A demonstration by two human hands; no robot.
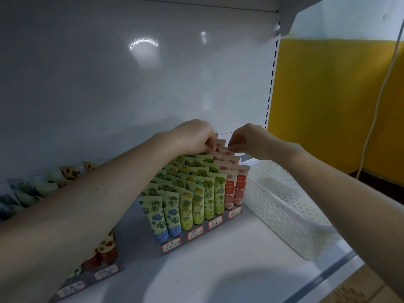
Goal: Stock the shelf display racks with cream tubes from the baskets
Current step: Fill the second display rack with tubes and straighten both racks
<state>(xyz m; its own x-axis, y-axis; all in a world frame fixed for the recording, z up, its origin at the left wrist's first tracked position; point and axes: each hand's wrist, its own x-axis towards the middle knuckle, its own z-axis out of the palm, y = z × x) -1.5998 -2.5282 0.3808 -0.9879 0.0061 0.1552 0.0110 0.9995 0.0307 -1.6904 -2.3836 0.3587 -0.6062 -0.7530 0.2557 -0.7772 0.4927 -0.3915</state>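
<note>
Far left, behind the left forearm: a side display rack, mostly hidden. Centre: main display rack, packed row on row with cream tubes. At its back right corner, left hand and right hand, both pinching one pink tube. Right: white basket, seemingly empty. Looks close to finished.

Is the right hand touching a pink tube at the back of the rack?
Touching. The head view shows the right hand with curled fingertips pinching the top edge of a back-row pink tube.
</note>
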